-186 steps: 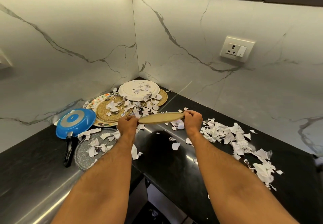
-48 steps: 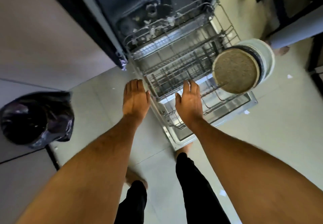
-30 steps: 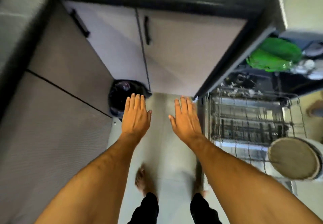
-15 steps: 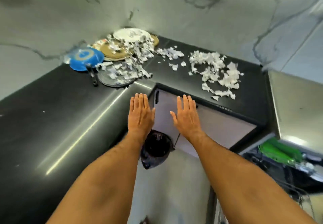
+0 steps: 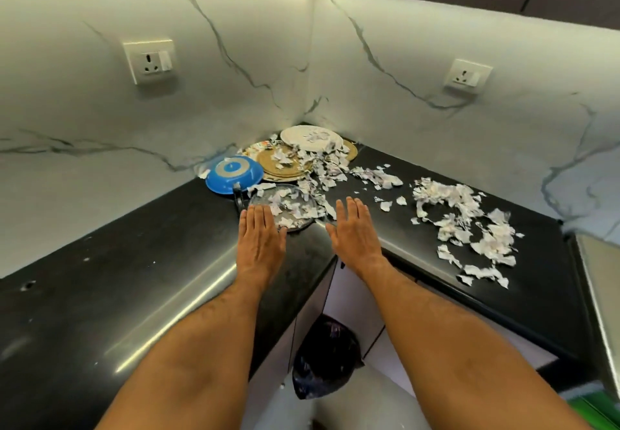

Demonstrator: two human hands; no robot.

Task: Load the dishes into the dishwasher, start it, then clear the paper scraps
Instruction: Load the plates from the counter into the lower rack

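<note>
We hold both hands flat and empty, fingers straight, over the inner corner of the counter (image 5: 167, 295). The grey plate (image 5: 285, 206) lies just ahead of them, its near rim right at the fingertips of our left hand (image 5: 260, 238); our right hand (image 5: 355, 236) hovers just to its right, so the left looks nearer. The plate is round, so it offers no long axis to line up with. It carries torn paper scraps (image 5: 292, 203). Behind it, toward the back corner, sit a blue pan (image 5: 234, 174) bottom up, a tan plate (image 5: 285, 166) and a white plate (image 5: 310, 137), all strewn with scraps. More scraps (image 5: 466, 225) spread along the right run of the counter. A black bag (image 5: 327, 359) stands on the floor below the corner.
</note>
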